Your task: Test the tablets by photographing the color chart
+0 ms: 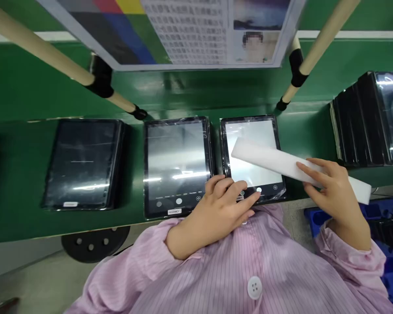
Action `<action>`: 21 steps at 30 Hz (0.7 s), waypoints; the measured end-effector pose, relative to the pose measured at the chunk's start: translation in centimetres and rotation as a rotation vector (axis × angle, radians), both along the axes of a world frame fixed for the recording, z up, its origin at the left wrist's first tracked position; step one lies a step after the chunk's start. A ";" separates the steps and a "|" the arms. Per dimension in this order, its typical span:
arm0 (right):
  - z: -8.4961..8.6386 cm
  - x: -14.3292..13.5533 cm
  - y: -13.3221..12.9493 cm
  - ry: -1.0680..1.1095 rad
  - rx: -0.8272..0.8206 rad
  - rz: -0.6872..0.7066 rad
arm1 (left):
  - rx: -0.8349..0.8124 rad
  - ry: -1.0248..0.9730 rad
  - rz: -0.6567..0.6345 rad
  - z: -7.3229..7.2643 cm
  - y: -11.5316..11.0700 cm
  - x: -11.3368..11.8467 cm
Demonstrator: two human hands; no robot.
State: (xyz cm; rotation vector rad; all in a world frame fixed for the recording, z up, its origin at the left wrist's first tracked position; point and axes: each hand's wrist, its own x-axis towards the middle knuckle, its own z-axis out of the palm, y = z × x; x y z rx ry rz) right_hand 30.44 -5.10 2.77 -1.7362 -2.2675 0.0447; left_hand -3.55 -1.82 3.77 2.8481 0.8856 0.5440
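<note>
My right hand (334,187) grips a long white foam strip (271,158), its fingers on top and its thumb below. The strip slants over the right tablet (249,176), whose screen is lit a bright white. At that tablet's lower edge, my left hand (224,203) lies with its fingers apart and holds nothing. Its index fingertip is at the round on-screen button. Beside it, a middle tablet (177,152) shows a grey camera-like screen with a row of round icons. Both tablets wear clear film, and each seems to lie on another one.
A stack of dark-screened tablets (81,163) sits on the left of the green bench (16,187). More tablets stand in a tall pile (363,122) at the right. Behind, tan pipes (121,100) carry a printed test chart (190,35). Blue trays (388,261) are below right.
</note>
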 end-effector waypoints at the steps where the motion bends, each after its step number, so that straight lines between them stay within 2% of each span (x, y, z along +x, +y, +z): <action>1: 0.1 0.2 -0.6 -0.017 0.012 -0.043 | 0.001 0.011 0.007 0.0 0.0 0.1; 5: -0.2 2.8 -3.2 -0.065 0.037 -0.186 | -0.016 0.072 0.032 -0.3 0.0 0.4; 9: -0.9 5.2 -4.8 -0.058 0.054 -0.247 | -0.016 0.094 0.039 -0.5 -0.1 0.9; 16: -1.5 5.3 -4.5 -0.069 0.079 -0.283 | 0.015 0.082 0.060 -1.1 -0.4 1.4; 21: -1.5 5.4 -4.6 -0.080 0.069 -0.297 | 0.038 0.001 0.034 -0.6 -1.0 -0.1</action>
